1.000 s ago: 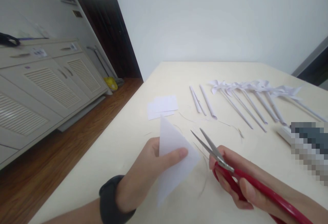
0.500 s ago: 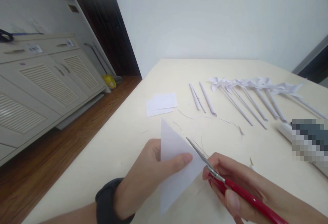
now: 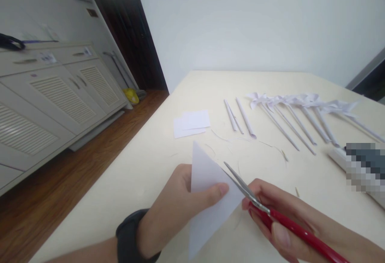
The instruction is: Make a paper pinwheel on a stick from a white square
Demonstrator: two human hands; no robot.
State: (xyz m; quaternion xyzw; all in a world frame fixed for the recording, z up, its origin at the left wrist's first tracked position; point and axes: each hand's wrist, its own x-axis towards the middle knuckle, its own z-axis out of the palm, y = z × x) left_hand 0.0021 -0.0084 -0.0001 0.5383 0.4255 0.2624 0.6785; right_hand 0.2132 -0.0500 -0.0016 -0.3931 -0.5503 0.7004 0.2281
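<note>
A white triangular piece of folded paper (image 3: 207, 215) is pinched in my left hand (image 3: 180, 202), thumb on the near face and the fingers hidden behind. My right hand (image 3: 279, 215) is closed on red-handled scissors (image 3: 255, 202). Their metal blades stand slightly apart along the triangle's upper right edge, with the tips pointing up and left. Thin curled paper slivers lie on the table just beyond the blades.
Beyond my hands on the table (image 3: 156, 166) lie white paper rectangles (image 3: 195, 120), rolled paper tubes (image 3: 246, 117) and several paper pinwheels (image 3: 313, 101) on sticks. A long pale object, partly blurred out, lies at right. Cabinets (image 3: 60, 94) stand at left.
The scissor blades have parted a little more at the paper's edge. The whole view has shifted slightly, while both hands keep their holds.
</note>
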